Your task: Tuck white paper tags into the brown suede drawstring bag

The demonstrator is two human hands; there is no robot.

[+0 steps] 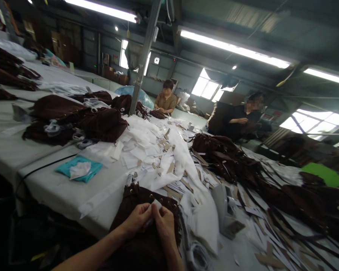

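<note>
Close together at the near table edge: left hand (137, 219) and right hand (165, 225), fingertips meeting and pinched on a small white paper strip (154, 206) held between them. Directly under both hands, draped over the table edge: a dark brown suede garment (147, 210), long axis running away from the body toward the table's middle, small metal eyelets (151, 195) dotted along its far hem. Strip slanted up and to the right, upper end poking out just past the right thumb, lower end hidden behind the left fingers. Both hands equally near, neither clearly leading; grip shared, thumbs facing each other. Just beyond the garment: a heap of white paper scraps (147, 150) and tan cardboard slips. Off to the left, well apart: a teal cloth (79, 169) on the grey table (11, 150). To the right: more brown fringed pieces (223, 158), straps trailing. Far side: two other people seated, hands on their own brown pieces.
</note>
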